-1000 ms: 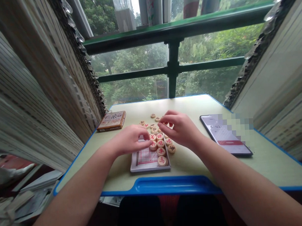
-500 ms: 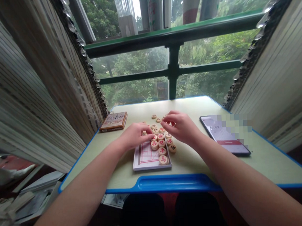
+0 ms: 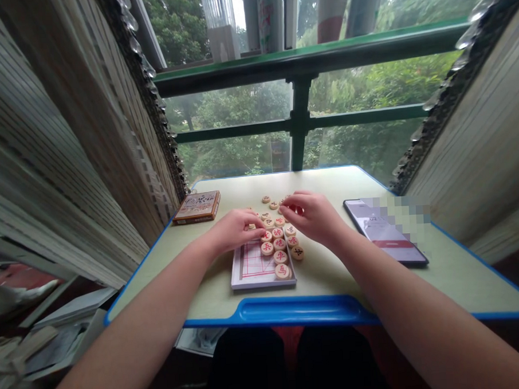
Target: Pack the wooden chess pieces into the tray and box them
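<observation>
The left hand (image 3: 235, 230) touched a red-marked xiangqi piece (image 3: 267, 236) in the white tray (image 3: 252, 269), while the right hand (image 3: 315, 214), apart, hung by farther loose pieces (image 3: 274, 205), grips unclear.

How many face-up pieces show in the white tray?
6 visible: four pieces in the right-hand column, two pieces left of it, the farther one at the left hand. More may be hidden underneath or behind the hand.

Round, pale, red- and black-lettered discs (image 3: 282, 271) are looking like smooth wood, the shallow white tray (image 3: 263, 285) is resembling thin card, the pale green tabletop (image 3: 325, 277) is showing a smooth, satiny finish, its blue moulded trough (image 3: 303, 309) is gleaming like plastic, and the striped beige curtain (image 3: 68, 140) is resembling cloth.
</observation>
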Available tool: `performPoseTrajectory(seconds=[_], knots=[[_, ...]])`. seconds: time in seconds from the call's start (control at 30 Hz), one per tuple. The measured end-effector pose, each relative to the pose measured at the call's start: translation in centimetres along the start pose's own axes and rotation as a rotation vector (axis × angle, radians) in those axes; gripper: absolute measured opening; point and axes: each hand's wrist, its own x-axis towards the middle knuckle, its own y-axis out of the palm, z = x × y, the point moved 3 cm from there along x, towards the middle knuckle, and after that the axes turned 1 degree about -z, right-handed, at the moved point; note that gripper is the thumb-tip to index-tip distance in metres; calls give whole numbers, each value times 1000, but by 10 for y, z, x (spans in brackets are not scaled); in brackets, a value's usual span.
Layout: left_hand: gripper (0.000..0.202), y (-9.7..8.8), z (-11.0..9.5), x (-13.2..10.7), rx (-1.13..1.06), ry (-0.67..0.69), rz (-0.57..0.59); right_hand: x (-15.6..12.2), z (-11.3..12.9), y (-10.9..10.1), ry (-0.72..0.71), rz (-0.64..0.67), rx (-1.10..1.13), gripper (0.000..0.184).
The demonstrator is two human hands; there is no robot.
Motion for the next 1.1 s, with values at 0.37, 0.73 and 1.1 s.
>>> performPoseTrajectory(seconds=[0.37,0.73,1.1], knots=[[21,0,-1,-1,58,-9,-12,-2,8,1,-51,68,33,16],[31,-2,-1,-1,90,-45,1,-14,34,24,-162,401,-58,9],[17,-3,-5,-3,63,-51,11,-11,32,33,-125,456,-56,10]])
